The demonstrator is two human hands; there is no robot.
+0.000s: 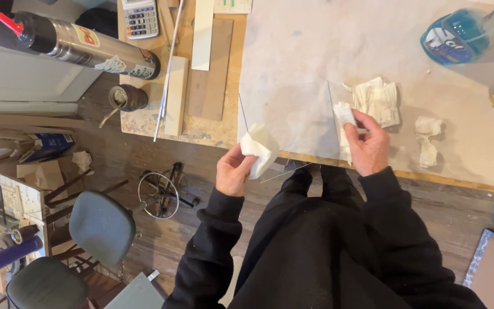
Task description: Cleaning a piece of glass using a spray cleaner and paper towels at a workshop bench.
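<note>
Best done with steady, even pressure on the clear glass pane [290, 123], thin, sharp-edged, overhanging the table [458, 143] front edge. Left hand [234, 170] fingers pinching a soft white paper towel [260, 147] at its corner; right hand [368, 144] fingers gripping another crumpled wad [344, 114].

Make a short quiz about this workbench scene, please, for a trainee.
1. True or false: the left hand holds a white paper towel.
2. What does the right hand press against the clear glass pane?
A. a sponge
B. a wad of white paper
C. a brush
3. What colour is the liquid in the spray bottle?

Key: 1 true; 2 B; 3 blue.
</note>
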